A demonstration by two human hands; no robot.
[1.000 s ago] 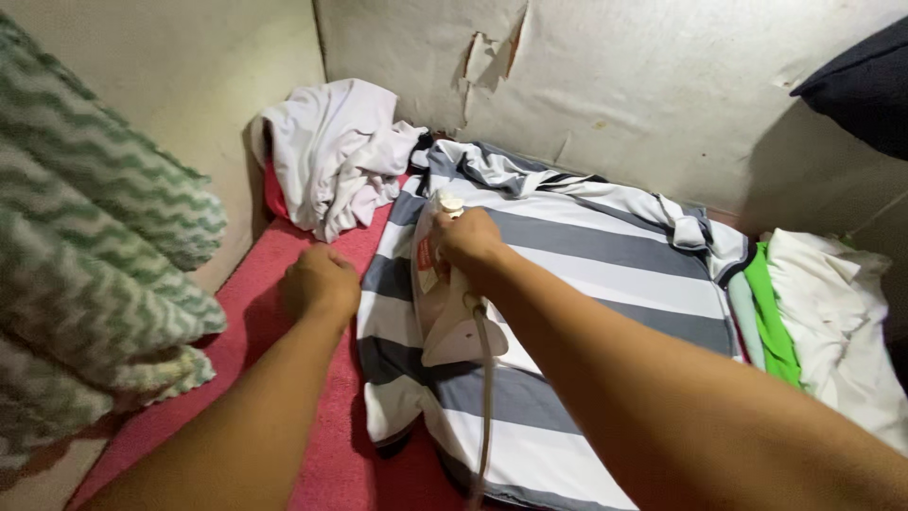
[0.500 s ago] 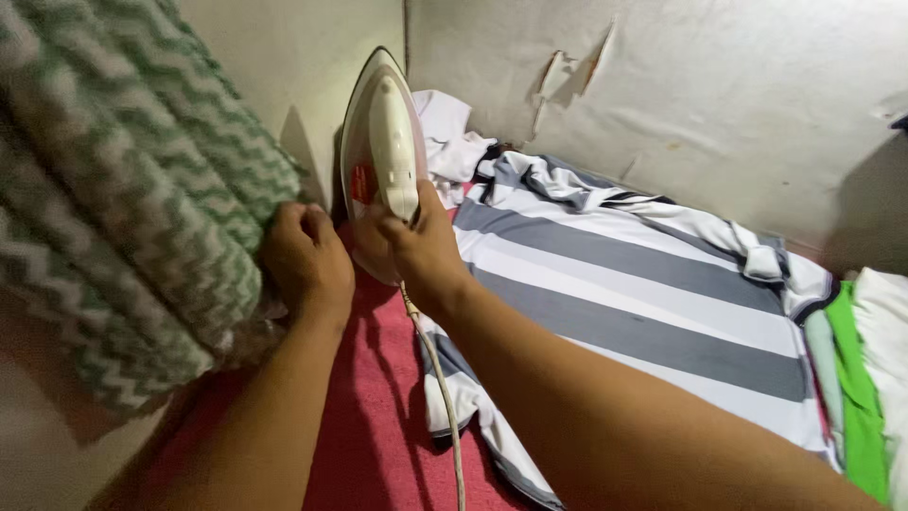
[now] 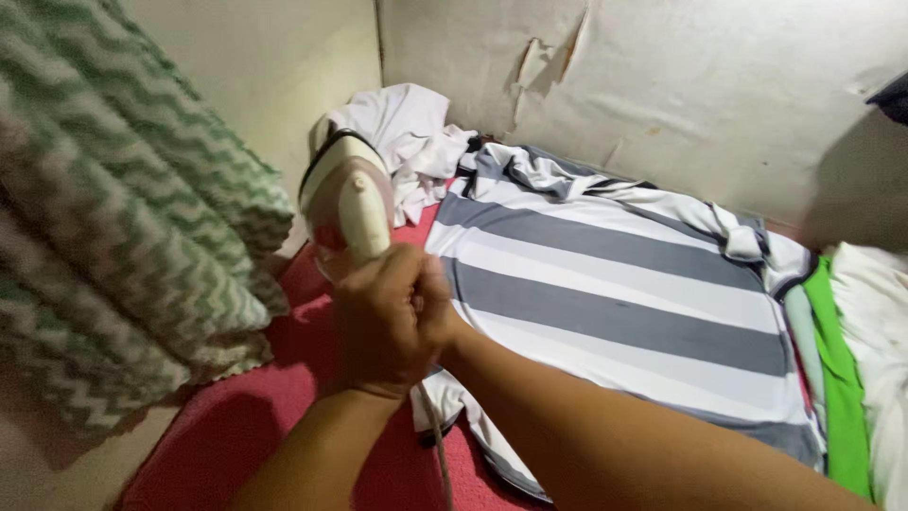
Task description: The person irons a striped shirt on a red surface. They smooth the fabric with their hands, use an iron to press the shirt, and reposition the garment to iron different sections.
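The iron (image 3: pixel 348 210) is lifted up off the cloth and stands tilted in the air, above the red cover (image 3: pixel 284 416) at the left edge of the striped shirt (image 3: pixel 615 303), close to the green-and-white zigzag fabric (image 3: pixel 123 218) that hangs at the left. The left hand (image 3: pixel 378 322) lies in front, curled together at the base of the handle, and the right hand (image 3: pixel 430 308) is pressed against it from behind; I cannot tell which of them really clamps the handle, because one covers the other. From where I stand, the risk is the hot plate: I cannot see which way it faces, and so near the hanging fabric it could touch it and scorch it. The cord (image 3: pixel 437 445) drops down under the wrists, and it could catch on a forearm and pull the iron aside. If the grip slips, the iron could fall on the shirt or on the white clothes (image 3: pixel 407 132) in the corner.
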